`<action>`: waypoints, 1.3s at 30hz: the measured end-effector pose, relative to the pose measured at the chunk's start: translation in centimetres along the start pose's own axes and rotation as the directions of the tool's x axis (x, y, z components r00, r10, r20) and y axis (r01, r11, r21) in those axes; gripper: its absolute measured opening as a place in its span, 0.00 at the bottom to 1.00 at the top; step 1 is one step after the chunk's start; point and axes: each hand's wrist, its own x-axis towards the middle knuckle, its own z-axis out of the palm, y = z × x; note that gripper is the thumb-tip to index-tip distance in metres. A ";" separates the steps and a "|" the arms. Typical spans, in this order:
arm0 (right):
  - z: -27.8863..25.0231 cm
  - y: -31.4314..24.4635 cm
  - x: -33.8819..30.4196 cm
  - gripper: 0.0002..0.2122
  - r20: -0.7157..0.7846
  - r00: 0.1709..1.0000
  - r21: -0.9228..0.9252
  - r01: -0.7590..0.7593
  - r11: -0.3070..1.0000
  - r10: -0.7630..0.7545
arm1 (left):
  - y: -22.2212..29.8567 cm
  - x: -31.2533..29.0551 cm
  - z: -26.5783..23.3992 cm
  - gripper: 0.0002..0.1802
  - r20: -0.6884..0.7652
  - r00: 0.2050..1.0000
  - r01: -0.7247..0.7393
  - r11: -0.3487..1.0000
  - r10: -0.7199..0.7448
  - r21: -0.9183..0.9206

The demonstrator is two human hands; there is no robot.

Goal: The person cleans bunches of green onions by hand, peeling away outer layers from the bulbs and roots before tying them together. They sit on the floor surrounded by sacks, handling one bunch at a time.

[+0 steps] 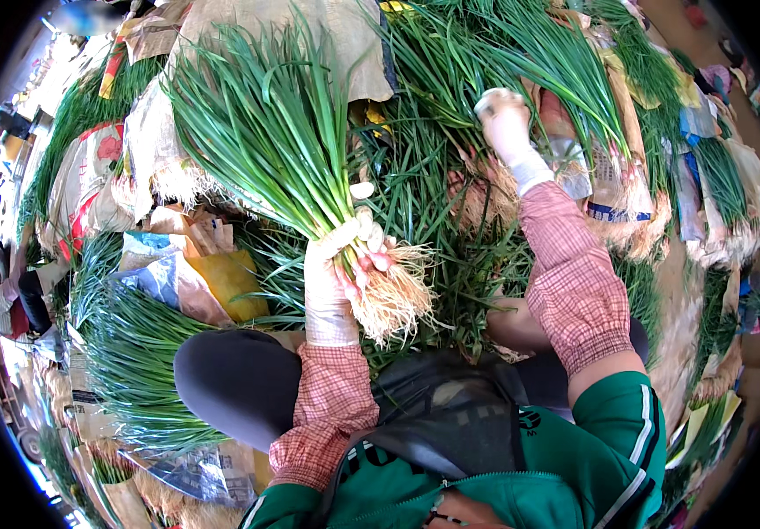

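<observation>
A thick bunch of spring onions [296, 141] is gripped just above its pinkish bulbs by my left hand [331, 256], which wears a pale glove or wrap. The long green leaves fan up and away to the far left, and the pale roots [393, 295] hang toward my lap. My right hand [505, 128], also pale-covered, is reached out over loose spring onions [450, 97] at the far right. Its fingers look curled together and slightly blurred; whatever is in them is hidden. Scattered green leaves [419, 203] lie between the two hands.
More onion bunches [133, 361] lie at my left beside folded coloured sacks [208, 278]. A beige sheet [274, 35] covers part of the far pile. Wrapped bunches [622, 167] line the right side. My bent knee [237, 383] is close by. Another person [23, 300] sits at the far left.
</observation>
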 end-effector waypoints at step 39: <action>-6.7 -18.8 -20.5 0.09 0.423 0.507 -0.064 -0.810 -0.583 -0.751 | -1.7 -3.7 2.3 0.28 -0.067 0.997 -0.018 0.990 0.028 0.142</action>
